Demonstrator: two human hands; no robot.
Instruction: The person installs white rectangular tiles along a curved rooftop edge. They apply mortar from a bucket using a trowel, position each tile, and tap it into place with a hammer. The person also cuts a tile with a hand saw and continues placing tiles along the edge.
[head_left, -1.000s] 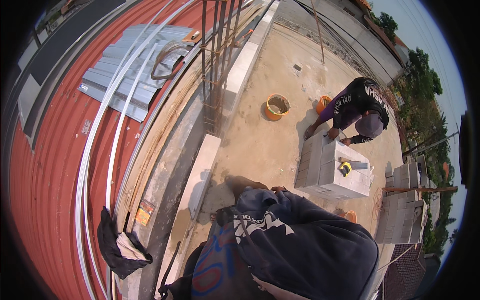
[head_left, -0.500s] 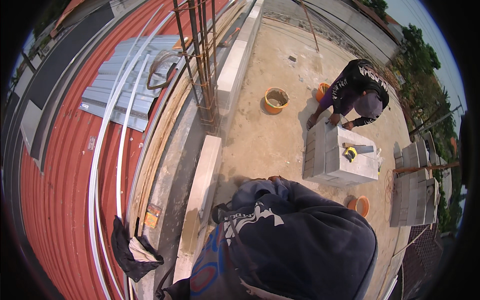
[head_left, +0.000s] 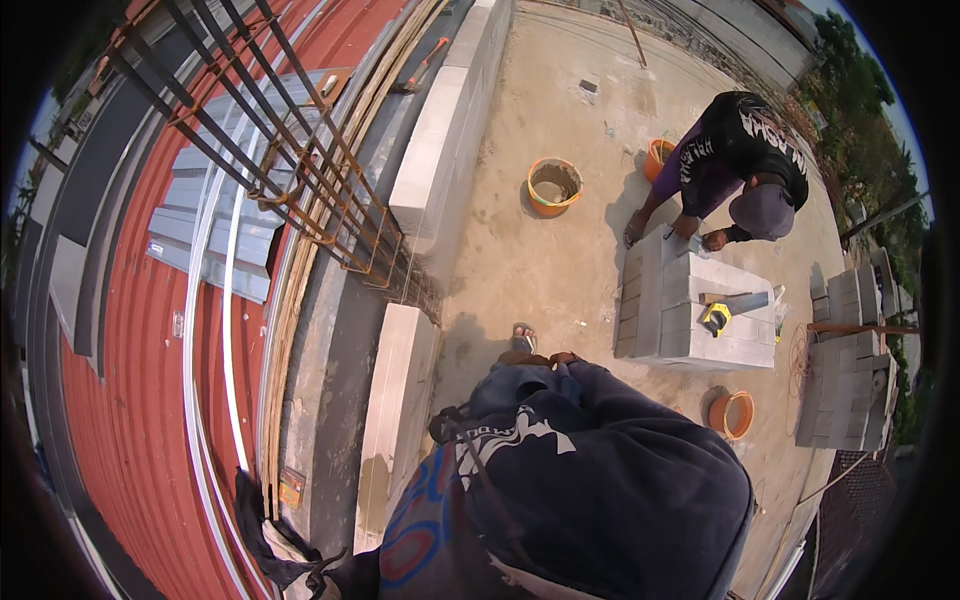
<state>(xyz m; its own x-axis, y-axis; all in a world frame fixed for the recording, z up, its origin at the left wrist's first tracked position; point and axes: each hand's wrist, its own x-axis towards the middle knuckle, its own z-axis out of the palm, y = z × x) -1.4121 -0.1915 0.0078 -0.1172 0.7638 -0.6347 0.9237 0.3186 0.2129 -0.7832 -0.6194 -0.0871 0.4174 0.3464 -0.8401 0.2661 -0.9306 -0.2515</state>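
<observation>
My right hand (head_left: 563, 358) is small in view at my waist, against dark, bunched clothing (head_left: 520, 385); its fingers are too hidden to read. My left hand cannot be made out. My sandalled foot (head_left: 523, 335) stands on the concrete floor (head_left: 480, 290), beside a pale block wall (head_left: 395, 370). To the right, a stack of pale blocks (head_left: 650, 310) carries a saw with a yellow-and-black handle (head_left: 716, 318). A co-worker in a grey cap (head_left: 762, 210) bends over it, both hands (head_left: 687, 227) at the top of the blocks.
Steel rebar (head_left: 250, 150) slants over a red metal roof (head_left: 120, 400) with grey sheets and white strips on my left. An orange bucket of grey mix (head_left: 555, 180) stands ahead, others (head_left: 730, 410) by the blocks. More blocks (head_left: 840, 380) are stacked at the right.
The view has shifted, so the rebar now slants farther left and the co-worker appears higher. My foot has come into sight. The co-worker stays bent over the blocks.
</observation>
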